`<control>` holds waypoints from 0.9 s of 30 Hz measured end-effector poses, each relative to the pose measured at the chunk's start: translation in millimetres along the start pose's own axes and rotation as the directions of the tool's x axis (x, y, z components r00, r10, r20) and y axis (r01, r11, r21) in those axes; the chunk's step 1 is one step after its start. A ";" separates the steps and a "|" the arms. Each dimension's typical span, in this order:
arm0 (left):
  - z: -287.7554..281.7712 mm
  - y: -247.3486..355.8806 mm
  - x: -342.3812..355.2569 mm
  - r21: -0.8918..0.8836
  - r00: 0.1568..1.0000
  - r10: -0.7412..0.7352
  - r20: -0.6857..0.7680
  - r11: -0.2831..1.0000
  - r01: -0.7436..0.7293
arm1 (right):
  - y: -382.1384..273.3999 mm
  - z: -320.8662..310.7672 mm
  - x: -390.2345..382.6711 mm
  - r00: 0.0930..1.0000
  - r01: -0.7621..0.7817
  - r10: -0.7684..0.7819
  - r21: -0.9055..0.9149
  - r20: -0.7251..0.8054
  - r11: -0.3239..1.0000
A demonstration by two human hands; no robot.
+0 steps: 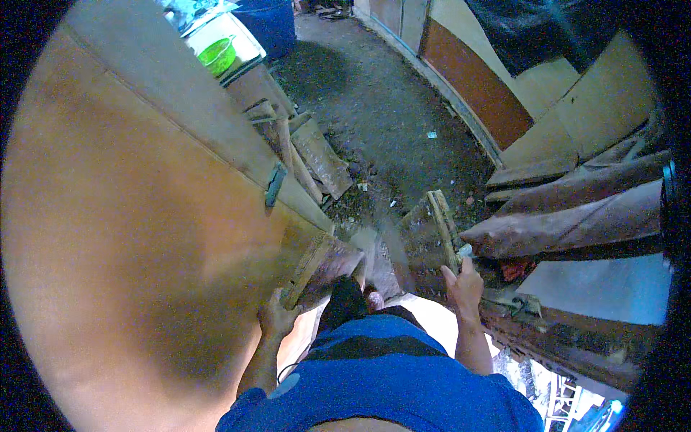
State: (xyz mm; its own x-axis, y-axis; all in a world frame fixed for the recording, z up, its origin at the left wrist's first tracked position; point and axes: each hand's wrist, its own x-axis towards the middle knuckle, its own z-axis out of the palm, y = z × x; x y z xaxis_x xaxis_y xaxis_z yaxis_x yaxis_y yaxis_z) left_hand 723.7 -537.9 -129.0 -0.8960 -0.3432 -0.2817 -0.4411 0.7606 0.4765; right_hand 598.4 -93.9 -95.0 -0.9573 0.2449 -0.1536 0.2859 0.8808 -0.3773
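Note:
My left hand [277,309] grips a worn wooden board [309,266] with a light batten along its edge, low beside the large tan panel [129,230] on my left. My right hand [464,284] is wrapped round the battened edge of another weathered board [428,237], tilted at my right side. Both boards are near my legs, one each side. Whether they are separate pieces or joined below is unclear. A small metal fitting [275,183] is on the panel's edge, above the left board.
Loose planks [317,158] lean on the left beside a green bowl [217,57] and a blue barrel [266,25]. A littered dirt floor [374,115] stretches ahead. Dark sheeting [547,29], boards [554,126] and crumpled brown material [576,219] line the right side.

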 end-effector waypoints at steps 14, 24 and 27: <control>16.2 41.7 135.2 0.020 0.995 0.067 0.075 0.997 -0.069 | -18.4 -11.1 136.9 0.980 -0.078 0.080 0.019 -0.184 0.997; -3.6 82.2 205.6 -0.041 0.998 0.063 -0.031 0.997 -0.064 | -52.3 -52.1 260.5 0.956 -0.078 0.078 0.011 -0.283 0.997; -11.8 112.2 232.2 0.001 0.996 -0.088 0.017 0.996 0.088 | -61.2 -66.8 307.8 0.967 -0.074 0.094 0.094 -0.235 0.993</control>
State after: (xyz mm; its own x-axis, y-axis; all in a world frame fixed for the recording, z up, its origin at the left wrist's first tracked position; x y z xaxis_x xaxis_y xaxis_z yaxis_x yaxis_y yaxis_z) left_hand 465.5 -538.7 -131.1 -0.8525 -0.3997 -0.3368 -0.5185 0.7280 0.4484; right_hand 283.4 -45.3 -58.2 -0.9092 0.4153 0.0305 0.3587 0.8183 -0.4493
